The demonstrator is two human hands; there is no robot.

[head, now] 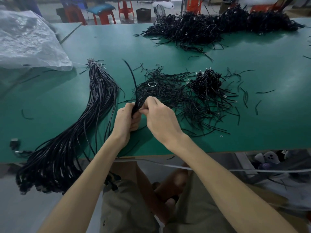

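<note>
My left hand [125,121] grips a folded black cable [133,81] just above the green table [168,52], and the cable's loose end arcs up and away from me. My right hand [159,120] is pressed against it, fingers curled and pinching at the same cable near its folded part; a thin tie may be between the fingers, but I cannot tell. Right behind the hands lies a heap of thin black twist ties [170,93].
A long tied bundle of black cables [87,121] runs along the left and hangs over the front edge. A small pile of coiled cables [207,83] lies at the right, a large pile [213,27] at the back. A plastic bag [28,41] sits at far left.
</note>
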